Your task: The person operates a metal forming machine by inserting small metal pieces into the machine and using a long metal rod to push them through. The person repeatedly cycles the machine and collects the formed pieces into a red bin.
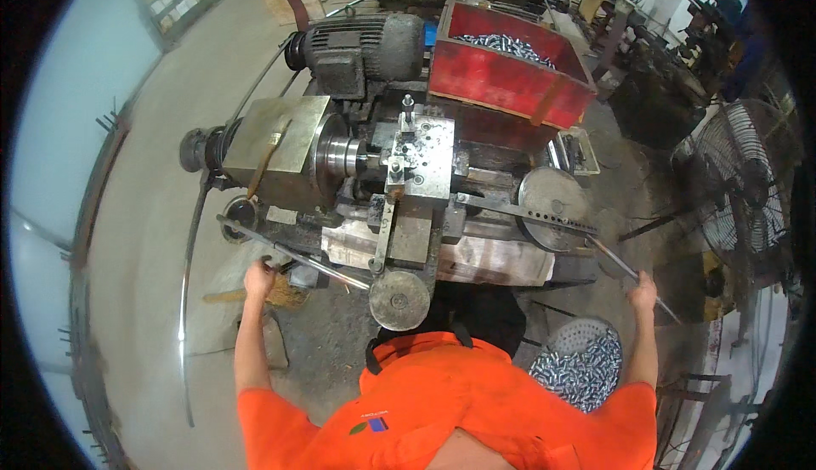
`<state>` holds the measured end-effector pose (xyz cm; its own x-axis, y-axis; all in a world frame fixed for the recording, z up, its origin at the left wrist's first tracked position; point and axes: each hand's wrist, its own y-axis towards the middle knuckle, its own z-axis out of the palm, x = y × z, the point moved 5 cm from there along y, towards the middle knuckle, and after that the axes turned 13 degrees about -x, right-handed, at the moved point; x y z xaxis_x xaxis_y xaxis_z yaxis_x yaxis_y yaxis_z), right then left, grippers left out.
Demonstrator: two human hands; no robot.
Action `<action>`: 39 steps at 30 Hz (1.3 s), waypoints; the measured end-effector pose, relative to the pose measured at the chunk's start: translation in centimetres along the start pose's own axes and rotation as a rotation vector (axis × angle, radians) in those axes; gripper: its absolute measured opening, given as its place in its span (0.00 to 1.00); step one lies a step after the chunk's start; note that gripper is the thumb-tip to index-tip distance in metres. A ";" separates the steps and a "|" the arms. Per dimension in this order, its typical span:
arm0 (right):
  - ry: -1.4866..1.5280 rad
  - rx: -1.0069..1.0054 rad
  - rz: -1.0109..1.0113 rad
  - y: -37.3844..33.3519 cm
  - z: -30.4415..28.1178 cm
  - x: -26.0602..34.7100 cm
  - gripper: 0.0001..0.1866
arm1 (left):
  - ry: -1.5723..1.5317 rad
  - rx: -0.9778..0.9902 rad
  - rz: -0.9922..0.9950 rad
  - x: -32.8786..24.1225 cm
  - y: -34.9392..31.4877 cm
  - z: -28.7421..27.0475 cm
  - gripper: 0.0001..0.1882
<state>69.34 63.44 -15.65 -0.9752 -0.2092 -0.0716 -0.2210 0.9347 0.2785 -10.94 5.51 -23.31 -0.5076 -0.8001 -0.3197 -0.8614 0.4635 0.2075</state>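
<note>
My right hand [643, 291] is closed round a long metal lever rod [614, 257], which joins a flat bar with a row of holes on the right of a small lathe. My left hand [260, 280] is just below a second metal lever [319, 267], apart from it. Its fingers are curled, and what they hold, if anything, is too small to tell. Between the hands stands the lathe, with its chuck [342, 156] facing a steel tool block [432, 157]. A round weight [399, 300] hangs at the near end of the tool block's arm.
A red bin [501, 83] of small metal parts stands behind the lathe, beside an electric motor [365, 49]. A basket of shiny parts [582, 368] sits by my right side. A brush [269, 157] lies on the headstock cover [297, 121]. A large fan [748, 172] stands at right.
</note>
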 end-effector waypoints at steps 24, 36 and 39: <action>1.091 0.421 0.558 -25.1 -3.4 15.7 0.17 | -1.045 -0.322 -0.565 -6.7 4.7 -2.5 0.14; 0.042 0.173 0.120 -10.0 -2.9 3.4 0.32 | -0.879 -0.162 -0.629 -5.6 4.0 -3.6 0.15; -0.144 0.040 0.163 -2.2 -3.4 3.3 0.33 | -0.919 -0.087 -0.615 -7.5 3.8 -4.1 0.19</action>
<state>66.62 59.73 -13.21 -0.9861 -0.0142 -0.1658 -0.0576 0.9639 0.2599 -10.36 11.68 -16.33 0.1552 -0.2812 -0.9470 -0.9852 0.0267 -0.1694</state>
